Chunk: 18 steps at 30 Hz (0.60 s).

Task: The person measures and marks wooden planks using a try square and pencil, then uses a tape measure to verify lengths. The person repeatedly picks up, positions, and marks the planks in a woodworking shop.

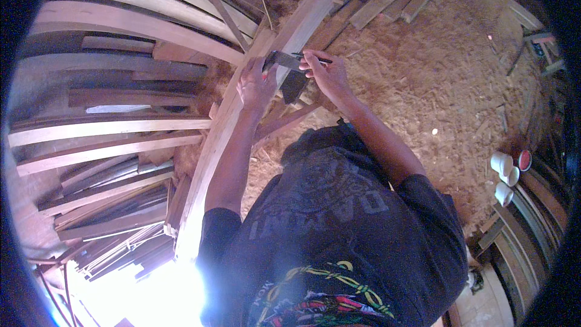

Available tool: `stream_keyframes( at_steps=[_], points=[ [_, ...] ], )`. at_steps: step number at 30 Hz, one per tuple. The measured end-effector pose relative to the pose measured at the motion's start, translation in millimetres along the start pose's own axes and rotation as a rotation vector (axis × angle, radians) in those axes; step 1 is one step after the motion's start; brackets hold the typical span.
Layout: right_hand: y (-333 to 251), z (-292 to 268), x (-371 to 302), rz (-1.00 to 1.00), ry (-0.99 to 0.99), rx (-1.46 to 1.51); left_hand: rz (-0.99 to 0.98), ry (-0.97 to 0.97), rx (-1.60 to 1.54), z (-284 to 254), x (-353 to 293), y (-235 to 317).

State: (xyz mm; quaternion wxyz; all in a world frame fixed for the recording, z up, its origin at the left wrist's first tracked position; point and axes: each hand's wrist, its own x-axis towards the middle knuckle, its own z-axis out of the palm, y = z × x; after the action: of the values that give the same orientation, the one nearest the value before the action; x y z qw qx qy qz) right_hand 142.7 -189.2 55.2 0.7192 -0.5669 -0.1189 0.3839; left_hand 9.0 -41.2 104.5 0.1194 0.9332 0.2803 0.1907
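Observation:
A pale squared timber (302,18) runs away from me at the upper middle, beside another long pale beam (218,139). My left hand (257,85) is closed on a try square (289,60), its dark stock by my fingers and its flat blade lying across the timber. In my right hand (327,75) a thin dark pencil or pen (318,59) is pinched, its tip close to the blade's edge. Which of the two it is I cannot tell. Below the blade shows a dark shape (293,88), partly hidden and too unclear to name.
Long boards (139,18) and stacked strips (115,200) fill the left side. Short offcuts (378,6) lie at the far end. Sawdust and shavings (417,91) cover the ground to the right, with white cups (501,163) and more timber (526,224) beyond. Glare washes out the lower left.

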Motion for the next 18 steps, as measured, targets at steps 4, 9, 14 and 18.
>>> stream_keyframes(
  at_steps=[4, 9, 14, 18],
  points=[
    [6, 7, 5, -0.005, 0.013, 0.054, -0.005, 0.0, -0.001, 1, 0, -1],
    [8, 13, 6, -0.022, 0.041, 0.069, 0.007, 0.015, 0.02, 1, -1, -1],
    [4, 20, 3, -0.009, 0.051, 0.156, 0.034, 0.014, -0.003, 0, 2, -1],
    [-8, 25, -1, 0.02, 0.046, 0.276, 0.024, 0.01, 0.045, 1, 2, 0]
  ],
)
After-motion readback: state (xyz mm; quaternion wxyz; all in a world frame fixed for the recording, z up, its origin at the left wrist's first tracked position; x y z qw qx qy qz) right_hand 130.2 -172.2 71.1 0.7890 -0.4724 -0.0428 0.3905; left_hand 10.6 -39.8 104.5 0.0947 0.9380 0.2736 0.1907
